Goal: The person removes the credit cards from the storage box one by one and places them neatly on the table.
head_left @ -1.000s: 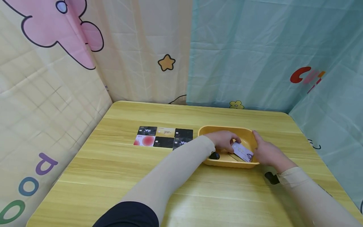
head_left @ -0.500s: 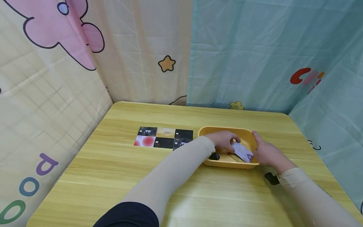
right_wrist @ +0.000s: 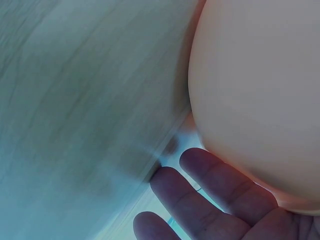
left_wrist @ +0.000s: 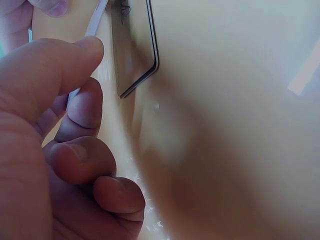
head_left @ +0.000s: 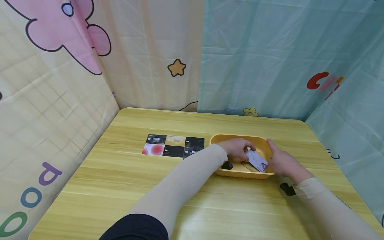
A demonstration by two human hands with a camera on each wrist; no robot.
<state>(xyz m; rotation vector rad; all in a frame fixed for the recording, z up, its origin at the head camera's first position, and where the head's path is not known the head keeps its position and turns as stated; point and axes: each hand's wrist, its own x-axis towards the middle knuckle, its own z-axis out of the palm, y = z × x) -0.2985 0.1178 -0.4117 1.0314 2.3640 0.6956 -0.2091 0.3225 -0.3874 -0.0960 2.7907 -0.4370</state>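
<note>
In the head view, my left hand (head_left: 237, 148) reaches into a yellow plastic basket (head_left: 240, 173) on the table. Its thumb and index finger pinch a lavender card (head_left: 256, 161); the left wrist view catches this card (left_wrist: 95, 19) almost edge-on. Beneath it a gold-toned card (head_left: 249, 166) rests in the basket, and dark-edged cards (left_wrist: 142, 75) show close to my fingers in the left wrist view. My right hand (head_left: 283, 162) holds the basket's right end, thumb inside, with the other fingers (right_wrist: 200, 205) along the outside of the wall.
Left of the basket, several cards lie face up in two rows, among them a gold card (head_left: 175, 140), a black card (head_left: 173, 151) and a white-and-red card (head_left: 153, 149). The wooden table (head_left: 120, 180) ends at patterned curtains (head_left: 255, 60).
Both hands, the lavender card and the basket keep practically the same places. Only a very slight shift of the head view shows.
</note>
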